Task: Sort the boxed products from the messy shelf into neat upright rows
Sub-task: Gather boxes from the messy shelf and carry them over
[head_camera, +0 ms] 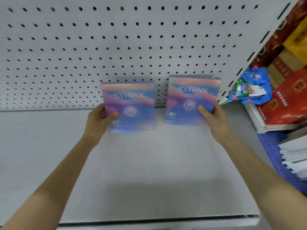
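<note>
My left hand pinches the left box at its 8 o'clock edge, my right hand the right box at 4 o'clock. Both are upright toward the shelf's 12 o'clock. I judge them light, stiff and glossy-slick, so I grip the side edges.

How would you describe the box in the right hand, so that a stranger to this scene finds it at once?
Look at the white pegboard wall behind the grey shelf. Two purple-blue SYRINX boxes are held upright before it. The wanted box is the one nearer the blue packets, gripped by the right hand; its twin is in the left hand.
</note>
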The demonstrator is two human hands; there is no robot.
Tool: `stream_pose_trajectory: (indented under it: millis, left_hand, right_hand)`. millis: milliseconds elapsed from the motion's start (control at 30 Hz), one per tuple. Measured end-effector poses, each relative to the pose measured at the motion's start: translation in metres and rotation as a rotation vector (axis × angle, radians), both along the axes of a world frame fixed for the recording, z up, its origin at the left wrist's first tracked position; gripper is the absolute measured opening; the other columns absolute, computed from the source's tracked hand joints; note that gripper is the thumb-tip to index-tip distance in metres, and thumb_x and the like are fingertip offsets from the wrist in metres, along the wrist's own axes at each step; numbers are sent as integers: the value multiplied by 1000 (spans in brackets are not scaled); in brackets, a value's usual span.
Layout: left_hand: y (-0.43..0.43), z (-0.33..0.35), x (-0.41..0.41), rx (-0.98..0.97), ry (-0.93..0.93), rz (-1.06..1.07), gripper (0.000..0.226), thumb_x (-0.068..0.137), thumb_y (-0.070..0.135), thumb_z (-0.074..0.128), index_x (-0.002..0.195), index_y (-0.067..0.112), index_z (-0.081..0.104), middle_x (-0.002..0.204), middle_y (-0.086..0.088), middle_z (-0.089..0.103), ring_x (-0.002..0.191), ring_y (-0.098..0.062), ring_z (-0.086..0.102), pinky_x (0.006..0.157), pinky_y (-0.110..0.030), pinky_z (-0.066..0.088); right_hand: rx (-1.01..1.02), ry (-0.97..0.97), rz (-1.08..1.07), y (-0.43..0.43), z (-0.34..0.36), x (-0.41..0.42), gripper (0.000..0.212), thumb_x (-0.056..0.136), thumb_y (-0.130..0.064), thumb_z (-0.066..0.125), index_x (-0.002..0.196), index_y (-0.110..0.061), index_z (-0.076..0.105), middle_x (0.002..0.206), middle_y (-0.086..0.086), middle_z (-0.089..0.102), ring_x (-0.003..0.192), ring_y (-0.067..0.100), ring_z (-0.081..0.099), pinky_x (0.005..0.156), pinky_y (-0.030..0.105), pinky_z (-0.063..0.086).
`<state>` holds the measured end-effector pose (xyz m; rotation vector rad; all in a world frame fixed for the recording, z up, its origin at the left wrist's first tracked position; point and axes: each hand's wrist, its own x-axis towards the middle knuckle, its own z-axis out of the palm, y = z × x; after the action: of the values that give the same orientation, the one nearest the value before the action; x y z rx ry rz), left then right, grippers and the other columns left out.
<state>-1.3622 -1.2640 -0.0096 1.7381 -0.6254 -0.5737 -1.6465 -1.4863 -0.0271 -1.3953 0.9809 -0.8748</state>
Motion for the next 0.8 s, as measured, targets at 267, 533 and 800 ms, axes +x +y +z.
stream_pose_trajectory:
  millis: [267, 533, 800]
  left_hand:
    - [-44, 4, 12, 128, -313, 37, 21, 77, 10, 77, 89, 17, 62, 72, 14, 63, 63, 1, 57, 62, -8, 43]
    - [-53, -1, 27, 191, -244, 14, 24, 79, 20, 77, 93, 3, 67, 89, -14, 72, 82, -27, 67, 88, -47, 54]
    - [-52, -8, 23, 261, -189, 62, 58, 75, 46, 72, 91, -8, 62, 89, -29, 66, 76, -30, 60, 88, -52, 52]
  right_hand:
    - [-129, 140, -17, -32, -4, 11, 25, 82, -14, 75, 103, -21, 62, 92, -9, 69, 77, 2, 60, 71, 18, 48]
    - [-242, 266, -82, -49, -5, 7, 36, 81, -17, 77, 109, 0, 60, 107, 21, 69, 91, 31, 64, 79, 31, 51]
    - [-241, 411, -47, -60, -3, 7, 42, 82, -31, 76, 110, -5, 62, 106, 11, 70, 94, 28, 63, 75, 30, 47]
